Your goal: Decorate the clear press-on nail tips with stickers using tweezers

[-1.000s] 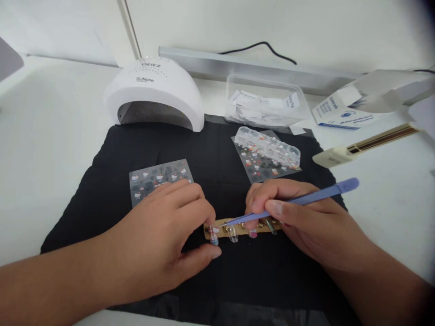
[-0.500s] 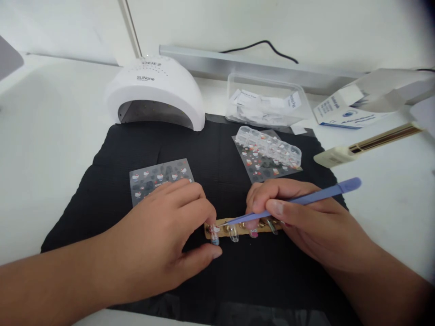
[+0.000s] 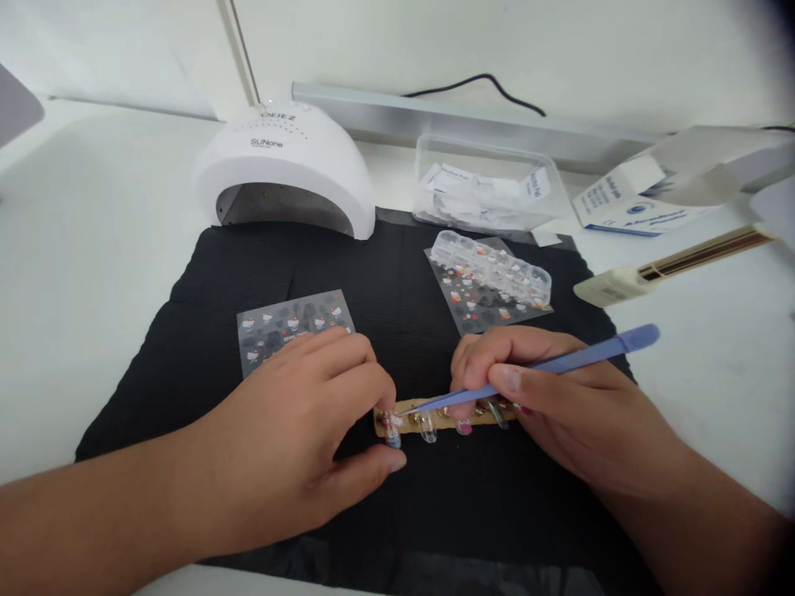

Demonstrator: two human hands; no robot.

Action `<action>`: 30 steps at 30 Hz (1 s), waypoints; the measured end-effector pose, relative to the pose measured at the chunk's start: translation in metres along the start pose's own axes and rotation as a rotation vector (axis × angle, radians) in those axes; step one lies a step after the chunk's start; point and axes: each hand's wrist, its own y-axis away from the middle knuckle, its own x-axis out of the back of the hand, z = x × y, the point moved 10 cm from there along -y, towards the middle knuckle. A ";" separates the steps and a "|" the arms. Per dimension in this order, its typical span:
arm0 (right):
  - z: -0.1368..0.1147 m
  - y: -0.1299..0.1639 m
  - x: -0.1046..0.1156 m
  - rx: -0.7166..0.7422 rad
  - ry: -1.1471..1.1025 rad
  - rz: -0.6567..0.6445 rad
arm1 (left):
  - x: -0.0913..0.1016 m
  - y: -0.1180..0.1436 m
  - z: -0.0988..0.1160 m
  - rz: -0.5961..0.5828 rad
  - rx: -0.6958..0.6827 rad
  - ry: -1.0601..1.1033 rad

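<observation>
My tweezers [image 3: 546, 366]: slim lilac-blue pair w/ fine metal tip, lying nearly flat, tail end up-right, tip pointing left onto the nail strip [image 3: 444, 420]. Strip = narrow tan cardboard bar flat on the black mat, running left-right, w/ small fake nails stuck along it; leftmost nail has a white/pink sticker, others look clear or pinkish, details too small to tell

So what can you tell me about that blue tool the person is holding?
The blue tweezers are slim, matte, plastic-looking or coated, with a rounded back end pointing up and right and a thin metallic tip. The right hand pinches them near the front, pen-like, so they lie at a low slant. The tip reaches left over the tan strip of nail tips on the black mat, close to the left hand. Whether the tip touches a nail is too small to tell.
</observation>
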 end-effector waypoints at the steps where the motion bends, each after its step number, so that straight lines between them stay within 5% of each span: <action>1: 0.000 0.000 0.000 0.001 0.003 0.001 | 0.000 0.000 0.000 -0.003 -0.002 0.001; 20: 0.001 0.000 0.000 -0.007 -0.001 -0.002 | 0.000 -0.001 0.000 -0.007 -0.006 -0.007; 30: -0.013 0.004 0.003 0.089 0.240 0.021 | 0.000 -0.003 0.000 -0.025 0.001 0.000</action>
